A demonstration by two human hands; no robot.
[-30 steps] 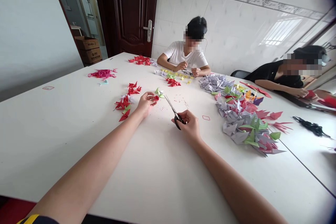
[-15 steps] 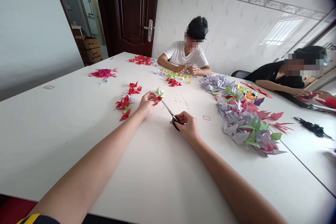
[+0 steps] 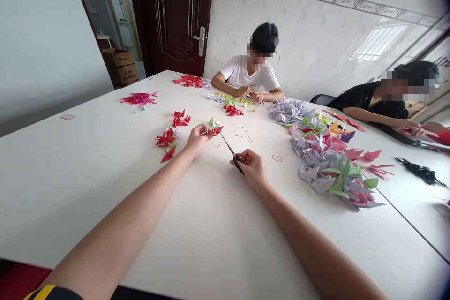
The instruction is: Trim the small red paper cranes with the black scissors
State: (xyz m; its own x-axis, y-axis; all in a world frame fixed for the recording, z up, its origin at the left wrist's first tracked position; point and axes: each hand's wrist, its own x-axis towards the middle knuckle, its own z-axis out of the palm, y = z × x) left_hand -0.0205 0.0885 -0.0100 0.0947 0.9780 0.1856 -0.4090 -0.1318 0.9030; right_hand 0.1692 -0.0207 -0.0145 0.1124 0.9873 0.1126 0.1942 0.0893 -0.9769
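Observation:
Between the fingers of my left hand (image 3: 198,139) is a red paper crane (image 3: 217,130), one pointed end showing beyond the fingertips. My right hand (image 3: 252,165) grips a pair of scissors (image 3: 230,149) by the black handles, with the blades angled up and left to the crane. Whether the blade tips touch the paper I cannot tell. Just behind the held crane lies a pale green and white crane (image 3: 213,122). Left of my left hand, red cranes (image 3: 165,138) and a few white and green ones form a loose row.
A large heap of grey, pink and green cranes (image 3: 325,161) spreads on the right of the white table (image 3: 197,243). Tiny red scraps (image 3: 242,136) lie near the scissors. Pink cord (image 3: 138,98) and black cord (image 3: 418,170) rest farther out. Two people sit at the far side and right.
The red crane in my left hand is turned, so more of its point shows. The scissors have shifted slightly right, and their handles look closer together.

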